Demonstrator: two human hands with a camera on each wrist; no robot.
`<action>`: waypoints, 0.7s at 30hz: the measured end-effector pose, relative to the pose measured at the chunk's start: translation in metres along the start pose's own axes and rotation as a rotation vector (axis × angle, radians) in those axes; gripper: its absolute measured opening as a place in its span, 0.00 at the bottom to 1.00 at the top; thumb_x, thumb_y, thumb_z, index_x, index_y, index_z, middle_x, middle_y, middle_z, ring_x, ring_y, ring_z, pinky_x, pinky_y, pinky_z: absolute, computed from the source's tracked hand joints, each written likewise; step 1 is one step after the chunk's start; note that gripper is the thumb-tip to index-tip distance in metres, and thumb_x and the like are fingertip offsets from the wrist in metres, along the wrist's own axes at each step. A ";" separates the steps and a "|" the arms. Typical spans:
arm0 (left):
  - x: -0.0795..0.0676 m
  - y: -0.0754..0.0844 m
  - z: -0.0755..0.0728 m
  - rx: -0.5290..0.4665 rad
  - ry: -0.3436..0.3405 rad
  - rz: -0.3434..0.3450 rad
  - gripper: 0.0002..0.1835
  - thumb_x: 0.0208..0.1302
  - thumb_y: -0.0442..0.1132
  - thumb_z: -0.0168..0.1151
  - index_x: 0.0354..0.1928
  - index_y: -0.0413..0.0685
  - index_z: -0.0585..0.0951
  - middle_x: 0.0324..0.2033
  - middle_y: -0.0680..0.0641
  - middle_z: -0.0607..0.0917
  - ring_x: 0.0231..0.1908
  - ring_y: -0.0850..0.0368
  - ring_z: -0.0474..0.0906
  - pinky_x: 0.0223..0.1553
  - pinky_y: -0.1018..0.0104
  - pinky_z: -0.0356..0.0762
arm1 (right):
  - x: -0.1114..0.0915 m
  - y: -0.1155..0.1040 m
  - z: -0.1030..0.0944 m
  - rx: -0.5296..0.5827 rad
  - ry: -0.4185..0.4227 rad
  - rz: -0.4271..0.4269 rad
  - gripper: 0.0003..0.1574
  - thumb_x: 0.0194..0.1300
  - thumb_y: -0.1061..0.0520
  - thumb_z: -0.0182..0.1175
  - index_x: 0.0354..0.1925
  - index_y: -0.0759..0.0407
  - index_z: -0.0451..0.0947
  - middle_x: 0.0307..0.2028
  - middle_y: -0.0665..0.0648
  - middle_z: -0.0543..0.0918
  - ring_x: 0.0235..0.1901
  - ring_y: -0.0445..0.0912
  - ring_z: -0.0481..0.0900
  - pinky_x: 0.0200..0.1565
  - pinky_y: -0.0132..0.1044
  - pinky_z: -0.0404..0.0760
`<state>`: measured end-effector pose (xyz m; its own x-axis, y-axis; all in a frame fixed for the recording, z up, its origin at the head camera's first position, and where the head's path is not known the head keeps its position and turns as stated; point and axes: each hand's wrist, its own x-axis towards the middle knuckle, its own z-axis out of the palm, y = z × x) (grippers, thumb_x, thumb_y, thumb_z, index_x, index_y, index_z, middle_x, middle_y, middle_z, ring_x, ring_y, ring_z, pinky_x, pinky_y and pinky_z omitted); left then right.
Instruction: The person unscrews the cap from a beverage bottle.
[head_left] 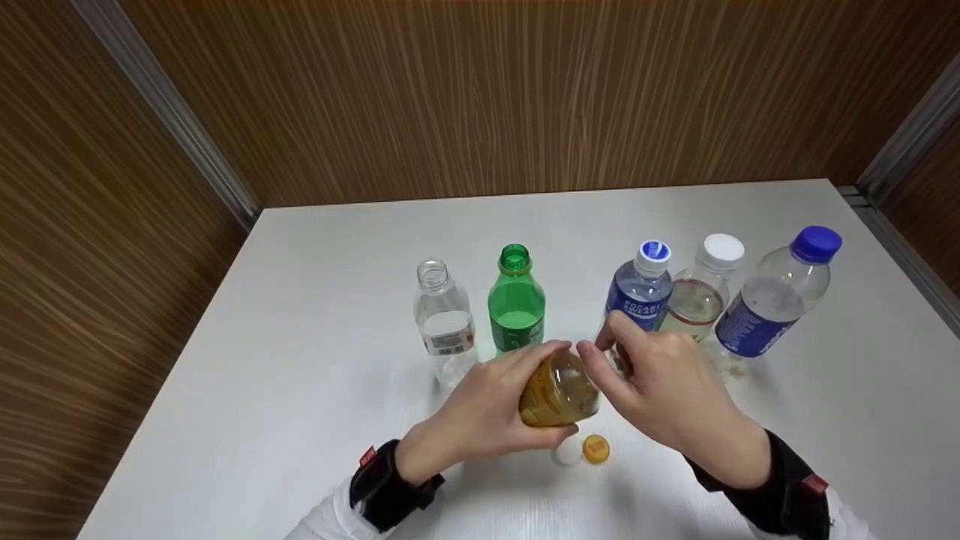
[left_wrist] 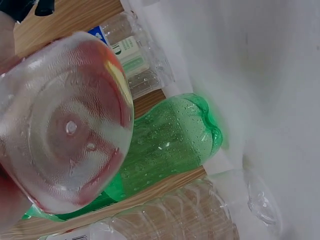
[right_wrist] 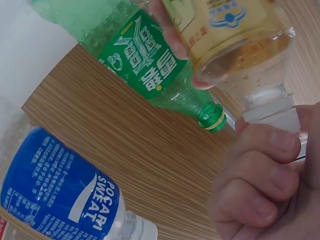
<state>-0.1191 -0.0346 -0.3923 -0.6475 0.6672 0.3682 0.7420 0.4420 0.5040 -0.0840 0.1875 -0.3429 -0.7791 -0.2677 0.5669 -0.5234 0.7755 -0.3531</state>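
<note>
My left hand (head_left: 499,409) grips a clear bottle with a yellow label (head_left: 546,397) round its body, tilted with the neck toward the right hand. In the left wrist view, the round bottom of this bottle (left_wrist: 70,127) fills the left side. The fingers of my right hand (head_left: 667,382) are curled at the bottle's mouth; in the right wrist view they pinch its white cap (right_wrist: 275,115). A green bottle (head_left: 517,304) without a cap stands just behind the left hand. Beside it is an uncapped clear bottle (head_left: 448,322).
To the right stand a blue-labelled Pocari Sweat bottle (head_left: 640,292), a white-capped bottle (head_left: 696,300) and a larger blue-capped bottle (head_left: 772,296). An orange cap (head_left: 596,448) and a white cap (head_left: 568,453) lie on the white table (head_left: 300,337) below the hands. Wood-patterned panels (head_left: 525,97) rise behind.
</note>
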 end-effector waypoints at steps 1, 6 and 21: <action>0.000 0.000 0.000 0.009 0.004 0.002 0.45 0.56 0.55 0.79 0.72 0.46 0.73 0.61 0.47 0.87 0.55 0.54 0.87 0.56 0.64 0.88 | 0.000 0.000 0.001 -0.004 0.002 0.002 0.12 0.68 0.57 0.66 0.30 0.55 0.73 0.13 0.41 0.62 0.15 0.28 0.54 0.16 0.23 0.54; 0.000 0.000 0.000 -0.006 0.000 0.003 0.45 0.56 0.55 0.79 0.73 0.46 0.73 0.61 0.47 0.86 0.54 0.54 0.87 0.56 0.65 0.88 | -0.001 0.001 0.003 -0.003 0.007 -0.002 0.11 0.67 0.59 0.67 0.30 0.54 0.74 0.13 0.42 0.65 0.16 0.29 0.56 0.17 0.23 0.56; 0.001 -0.004 -0.006 -0.178 -0.100 -0.023 0.44 0.58 0.53 0.78 0.74 0.48 0.71 0.63 0.46 0.85 0.55 0.56 0.86 0.58 0.70 0.85 | 0.001 0.005 0.005 0.013 0.063 -0.177 0.11 0.61 0.63 0.67 0.31 0.55 0.72 0.14 0.44 0.71 0.17 0.28 0.60 0.17 0.20 0.59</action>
<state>-0.1239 -0.0390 -0.3892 -0.6371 0.7181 0.2800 0.6789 0.3508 0.6450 -0.0891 0.1883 -0.3483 -0.6518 -0.3623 0.6662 -0.6546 0.7124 -0.2530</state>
